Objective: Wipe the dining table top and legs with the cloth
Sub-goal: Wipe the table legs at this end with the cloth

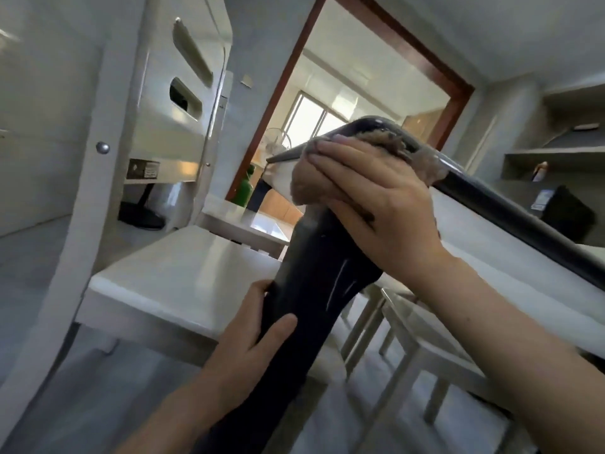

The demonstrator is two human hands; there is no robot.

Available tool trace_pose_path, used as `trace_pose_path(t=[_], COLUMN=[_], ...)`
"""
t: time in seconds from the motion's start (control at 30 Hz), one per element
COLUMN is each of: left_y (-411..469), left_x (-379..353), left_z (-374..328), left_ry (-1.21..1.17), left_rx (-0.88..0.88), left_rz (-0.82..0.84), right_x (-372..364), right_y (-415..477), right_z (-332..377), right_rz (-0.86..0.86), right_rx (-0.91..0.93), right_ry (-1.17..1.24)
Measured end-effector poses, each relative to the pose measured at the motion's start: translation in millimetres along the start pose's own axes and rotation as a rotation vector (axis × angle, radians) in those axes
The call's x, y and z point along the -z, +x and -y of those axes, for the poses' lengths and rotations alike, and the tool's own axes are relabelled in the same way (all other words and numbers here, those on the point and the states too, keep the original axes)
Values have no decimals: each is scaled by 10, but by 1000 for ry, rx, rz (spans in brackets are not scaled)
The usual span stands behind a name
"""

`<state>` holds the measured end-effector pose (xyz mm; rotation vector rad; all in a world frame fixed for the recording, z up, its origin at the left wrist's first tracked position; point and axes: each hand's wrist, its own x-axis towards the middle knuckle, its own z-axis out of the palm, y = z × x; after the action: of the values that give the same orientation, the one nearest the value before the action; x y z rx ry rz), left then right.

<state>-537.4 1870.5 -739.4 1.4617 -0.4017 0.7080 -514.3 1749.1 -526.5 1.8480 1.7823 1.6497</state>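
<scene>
Brown cloth [302, 186] pressed to top of dark table leg [314, 276]

A person's right hand [370, 204] lies over the bunched cloth with fingers fairly straight, pressing it against the leg just under the rim of the dining table [491, 208]. The left hand [248, 342] grips the same leg lower down, thumb across the near face, fingers curled behind. A white chair [170, 273] stands just beside the leg; a wood-framed doorway [281, 80] and a green bottle [244, 191] show beyond
</scene>
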Motion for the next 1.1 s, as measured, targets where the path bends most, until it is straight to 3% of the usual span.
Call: trace_pose_path(t=[0.1,0.27,0.47,0.67,0.9,0.97,1.1], left_y=[-2,22,15,12,0,15,40], left_x=[-17,-58,-71,-104,-81,-88,-102], left_z=[-43,8,40,95,131,164,163], left_ry=[-30,-129,-200,-180,-223,-218,-190], left_rx=[-6,9,-35,-11,-44,-62,-69], left_rz=[-4,-35,-17,-59,-35,-43,-90], right_x=[100,-64,-301,-274,-645,-660,-593], right_y=[-339,-565,-1410,-597,-1356,-1152,-689], right_z=[-55,335,1124,688,1456,1330,1060], right_rz=[-32,-310,-56,-242,-160,-245,-619], right_rx=[-151,-567,-483,-479,-554,-562,-843], right_ry=[57,125,208,97,251,203,180])
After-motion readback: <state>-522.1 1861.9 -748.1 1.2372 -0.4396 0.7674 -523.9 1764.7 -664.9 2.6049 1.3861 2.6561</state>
